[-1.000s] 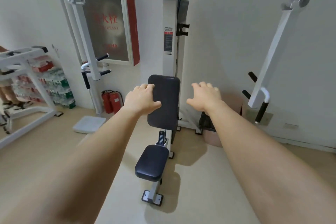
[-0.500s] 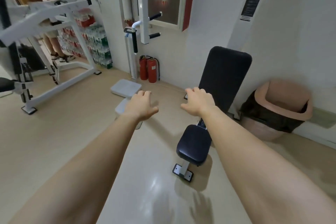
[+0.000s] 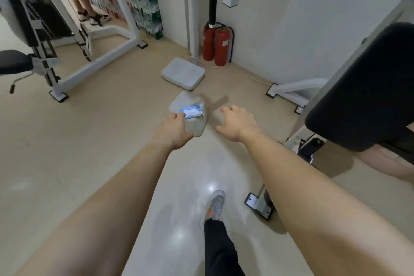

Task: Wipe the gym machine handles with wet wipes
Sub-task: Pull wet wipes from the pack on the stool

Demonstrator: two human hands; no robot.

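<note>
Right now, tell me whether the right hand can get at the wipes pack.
Probably yes. The right hand is open just beside the wipes pack, nothing between them; the left hand is only at its opposite end.

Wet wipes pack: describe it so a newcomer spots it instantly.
From the red fire extinguishers, come toward the camera past the flat white scale platform to a pale tub. The wet wipes pack lies on top, by the left hand: the only blue-and-white item there.

Left hand (image 3: pixel 172 129) now at the wet wipes pack (image 3: pixel 192 111), right hand (image 3: pixel 238 122) near it, neither before the backrest (image 3: pixel 367 87) any longer.
</note>
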